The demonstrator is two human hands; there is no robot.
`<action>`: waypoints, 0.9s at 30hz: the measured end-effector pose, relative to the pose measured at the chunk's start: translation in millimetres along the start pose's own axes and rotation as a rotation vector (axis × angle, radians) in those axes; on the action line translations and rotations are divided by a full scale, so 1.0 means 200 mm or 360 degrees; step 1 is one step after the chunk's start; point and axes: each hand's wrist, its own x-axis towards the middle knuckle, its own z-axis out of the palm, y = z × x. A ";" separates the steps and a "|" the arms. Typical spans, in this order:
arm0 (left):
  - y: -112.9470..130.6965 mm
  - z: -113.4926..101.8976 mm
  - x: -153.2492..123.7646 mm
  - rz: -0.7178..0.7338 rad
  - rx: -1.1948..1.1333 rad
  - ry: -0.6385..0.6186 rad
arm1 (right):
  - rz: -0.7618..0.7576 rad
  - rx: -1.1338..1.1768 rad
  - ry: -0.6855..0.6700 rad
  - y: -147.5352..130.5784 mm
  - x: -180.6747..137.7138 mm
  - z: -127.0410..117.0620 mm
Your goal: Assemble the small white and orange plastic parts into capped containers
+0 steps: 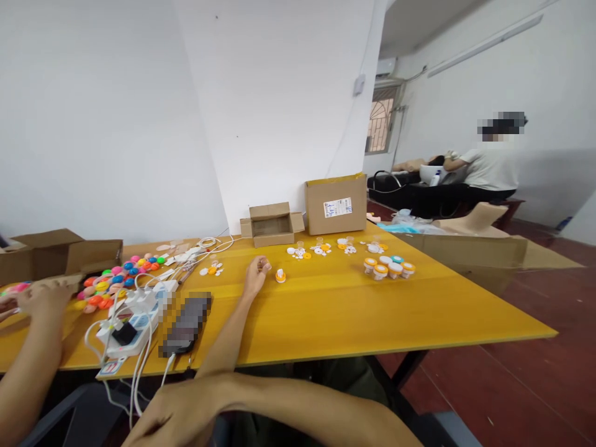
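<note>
My left hand (257,277) rests on the yellow table (326,316), its fingers curled together. Whatever lies between the fingertips, if anything, is too small to make out. Just right of it stands a small orange and white plastic part (280,276). My right arm crosses over my left arm at the bottom of the view. My right hand (170,413) is low at the left by my left elbow, beyond the table's front edge; its fingers are mostly hidden. Farther back lie groups of small white and orange parts (300,253). Several capped clear containers (388,267) stand together at the right.
A phone (189,323) and a power strip (139,323) with white cables lie left. Beyond are colourful balls (118,277) and a co-worker's hands (44,298). An open carton (272,226) and a closed carton (336,205) stand behind. Another person (493,161) sits far right.
</note>
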 end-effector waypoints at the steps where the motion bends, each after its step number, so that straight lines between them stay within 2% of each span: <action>1: 0.01 0.00 0.00 -0.0013 -0.0058 -0.0014 | -0.0044 0.0004 0.0107 0.00 -0.07 -0.02; 4: 0.02 0.02 -0.01 -0.0002 -0.0203 -0.0044 | -0.0180 0.0005 0.0692 0.04 -0.29 -0.10; 7: 0.03 0.04 -0.01 0.0063 -0.0303 -0.0081 | -0.0191 -0.0181 0.1356 0.11 -0.52 -0.24; 11: 0.04 0.06 -0.02 0.0133 -0.0323 -0.0094 | -0.0036 -0.0486 0.2197 0.24 -0.83 -0.49; 13: 0.05 0.06 -0.03 0.0141 -0.0293 -0.0106 | 0.0082 -0.0626 0.2428 0.32 -0.94 -0.58; 16: 0.06 0.06 -0.04 0.0136 -0.0236 -0.0114 | 0.0276 -0.0775 0.2447 0.41 -1.01 -0.64; 21: 0.08 0.06 -0.07 0.0249 -0.0148 -0.0135 | 0.0526 -0.0980 0.2292 0.45 -0.97 -0.65; 27: 0.06 0.06 -0.09 0.0292 -0.0047 -0.0181 | 0.0511 -0.1002 0.2261 0.49 -0.98 -0.64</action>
